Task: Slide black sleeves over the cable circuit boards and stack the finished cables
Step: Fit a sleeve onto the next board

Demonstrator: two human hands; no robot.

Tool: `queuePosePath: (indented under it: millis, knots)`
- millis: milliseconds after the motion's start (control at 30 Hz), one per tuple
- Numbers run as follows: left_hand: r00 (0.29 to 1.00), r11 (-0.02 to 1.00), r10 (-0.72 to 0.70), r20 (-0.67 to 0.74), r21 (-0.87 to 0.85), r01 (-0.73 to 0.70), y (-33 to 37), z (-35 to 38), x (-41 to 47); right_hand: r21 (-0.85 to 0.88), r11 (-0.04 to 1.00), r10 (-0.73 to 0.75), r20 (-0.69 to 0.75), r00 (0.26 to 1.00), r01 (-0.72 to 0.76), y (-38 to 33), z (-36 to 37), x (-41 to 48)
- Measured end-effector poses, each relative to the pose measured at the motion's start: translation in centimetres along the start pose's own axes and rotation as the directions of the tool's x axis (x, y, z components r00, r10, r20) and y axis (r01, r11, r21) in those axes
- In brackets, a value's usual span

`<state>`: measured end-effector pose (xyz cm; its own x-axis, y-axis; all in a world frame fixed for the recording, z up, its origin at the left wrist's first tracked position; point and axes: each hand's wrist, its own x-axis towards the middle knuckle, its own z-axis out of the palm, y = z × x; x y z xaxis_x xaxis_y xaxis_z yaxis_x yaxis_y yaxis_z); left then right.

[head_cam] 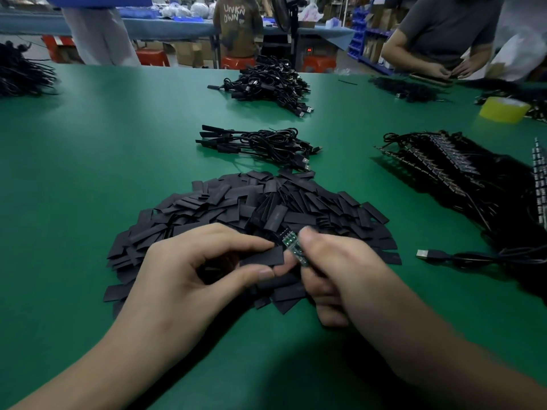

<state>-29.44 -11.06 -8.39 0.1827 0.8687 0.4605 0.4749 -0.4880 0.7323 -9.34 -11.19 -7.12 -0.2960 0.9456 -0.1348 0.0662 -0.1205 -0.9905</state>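
Sleeving step, at the point of lining the board up with the sleeve mouth. Left hand (183, 276) pinches 1 black sleeve (262, 258) flat between thumb and forefinger, with the remaining fingers (236, 241) curled loosely around it. Right hand (334, 270) grips the green circuit board (291, 247) between the thumb and curled fingers, the free end of the board pointing toward 10 o'clock. That end sits just beside the right-hand end of the sleeve, touching or nearly so. Cannot tell whether it has entered the mouth.

Judgement on doing it well:
- The sleeve looks pressed flat, so a light squeeze on its 2 edges should open the mouth.
- The board should go in square to the opening, so the components do not catch the rim.
- The left pinch is better set back from the mouth, or it clamps the tube shut ahead of the board.
- Push until the board is fully covered.

Layout: the loose sleeve pile (266, 208) lies under the hands and beyond them at 12 o'clock. A small stack of finished cables (257, 143) lies farther out at 12 o'clock on the green tabletop (118, 143), with a larger heap (272, 84) behind it. Unsleeved cables (458, 179) lie at 2 o'clock, and a USB plug (423, 254) at 3 o'clock.
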Motion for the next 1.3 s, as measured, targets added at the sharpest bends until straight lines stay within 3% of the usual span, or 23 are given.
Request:
queuePosePath:
  millis: [67,133,500,800,1133,1300]
  knots:
    - [1.0,1.0,-0.005,-0.024,-0.005,0.005,-0.1,-0.1,0.0,0.117,0.988,0.097,0.015,0.995,-0.098,-0.4,-0.5,0.2]
    - [0.999,1.0,-0.007,-0.04,-0.012,0.007,-0.2,-0.2,0.1,0.091,0.988,0.122,0.037,0.992,-0.125,-0.4,-0.9,0.3]
    - [0.998,0.999,0.033,-0.057,0.006,-0.032,-0.4,-0.4,0.2,-0.084,0.995,0.061,0.128,0.99,-0.051,0.0,-1.0,0.1]
    - [0.997,0.999,0.035,-0.063,0.002,-0.035,-0.3,-0.3,0.4,0.022,0.999,0.021,0.122,0.992,-0.024,0.3,-1.0,0.2]
    - [0.992,0.979,0.126,-0.011,0.161,-0.123,-0.1,-0.5,0.3,-0.032,0.998,0.061,0.182,0.981,-0.056,0.4,-1.1,-0.1]
    - [0.971,0.953,0.203,0.123,0.203,-0.225,-0.2,-1.1,0.6,-0.071,0.996,0.077,0.226,0.971,-0.062,0.3,-1.4,0.1]
